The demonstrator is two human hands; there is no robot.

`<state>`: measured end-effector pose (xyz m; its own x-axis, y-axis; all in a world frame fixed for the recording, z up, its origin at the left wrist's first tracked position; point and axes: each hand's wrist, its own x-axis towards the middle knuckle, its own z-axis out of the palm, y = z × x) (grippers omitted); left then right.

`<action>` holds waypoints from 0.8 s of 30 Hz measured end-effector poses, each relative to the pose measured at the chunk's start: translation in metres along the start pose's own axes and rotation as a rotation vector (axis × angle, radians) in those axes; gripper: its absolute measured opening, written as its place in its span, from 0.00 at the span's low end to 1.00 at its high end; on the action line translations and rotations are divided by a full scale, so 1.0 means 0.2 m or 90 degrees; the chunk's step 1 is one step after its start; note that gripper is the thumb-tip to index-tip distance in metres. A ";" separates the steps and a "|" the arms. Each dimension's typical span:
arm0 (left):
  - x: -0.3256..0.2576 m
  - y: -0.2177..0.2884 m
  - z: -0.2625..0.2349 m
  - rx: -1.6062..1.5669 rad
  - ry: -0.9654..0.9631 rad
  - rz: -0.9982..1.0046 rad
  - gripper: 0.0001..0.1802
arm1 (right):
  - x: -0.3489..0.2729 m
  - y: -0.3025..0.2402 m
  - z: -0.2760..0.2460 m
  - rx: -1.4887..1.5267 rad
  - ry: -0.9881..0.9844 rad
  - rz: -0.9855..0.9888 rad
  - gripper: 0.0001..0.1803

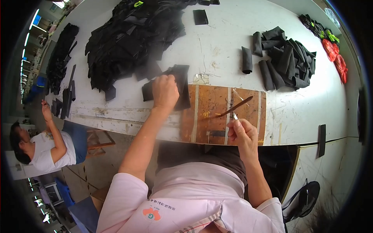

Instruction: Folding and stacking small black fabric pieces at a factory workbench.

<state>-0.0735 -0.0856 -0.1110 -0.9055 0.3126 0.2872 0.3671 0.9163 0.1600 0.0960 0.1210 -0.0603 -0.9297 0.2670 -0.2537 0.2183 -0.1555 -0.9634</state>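
Note:
My left hand [165, 91] is closed at the top edge of a black fabric piece [182, 93], with its fingertips partly hidden from me. This piece overlaps the left end of a brown board [211, 116] marked with tape strips. Over the board's right half, my right hand [244, 134] pinches a small tool with a silver tip [235, 115]; most of it is hidden in the fingers. Just beyond that tip, a thin, curved dark brown strip [237, 106] lies slantwise.
A big heap of black fabric pieces [128, 46] covers the table's far left. Rolled black pieces [287, 58] are piled at the right, near red plastic bags [336, 58]. A seated person [54, 143] is at the left, beside a wooden stool [99, 141].

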 end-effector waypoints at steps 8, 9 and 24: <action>0.07 0.20 0.02 0.039 0.003 -0.088 0.14 | -0.02 0.02 0.10 -0.017 -0.126 0.042 0.17; 0.08 0.20 0.05 0.064 0.012 -0.095 0.13 | -0.02 0.02 0.11 -0.029 -0.135 0.040 0.17; -0.04 0.17 -0.38 -0.899 -0.081 -0.063 0.02 | -0.03 -0.04 0.18 -0.299 -0.033 -0.264 0.09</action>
<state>-0.0378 -0.0752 -0.0348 -0.9246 0.3520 0.1460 0.1345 -0.0571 0.9893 0.0899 0.0855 -0.0486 -0.9755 0.1679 0.1419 -0.0666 0.3892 -0.9187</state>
